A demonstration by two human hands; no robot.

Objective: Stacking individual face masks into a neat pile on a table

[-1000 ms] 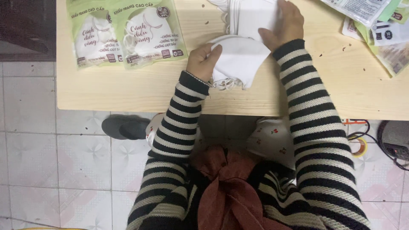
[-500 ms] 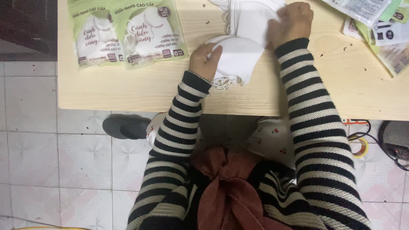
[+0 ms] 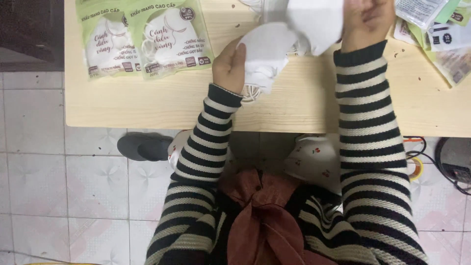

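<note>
My left hand [image 3: 229, 66] rests on a stack of white face masks [image 3: 267, 56] lying on the pale wooden table [image 3: 147, 103], fingers curled against its left side; ear loops trail out below the stack. My right hand [image 3: 365, 19] is higher up at the top edge of the view, gripping a white mask [image 3: 316, 19] lifted off the stack. Both arms wear black and cream striped sleeves.
Two green and white sealed mask packets [image 3: 142, 37] lie at the table's upper left. More packets and printed wrappers [image 3: 441, 34] crowd the upper right corner. Under the table are a tiled floor, a dark shoe [image 3: 142, 146] and cables with a power strip [image 3: 454, 164] at right.
My right hand has moved up and away with a white mask, lifting it off the stack. My left hand has stayed on the stack's left side.
</note>
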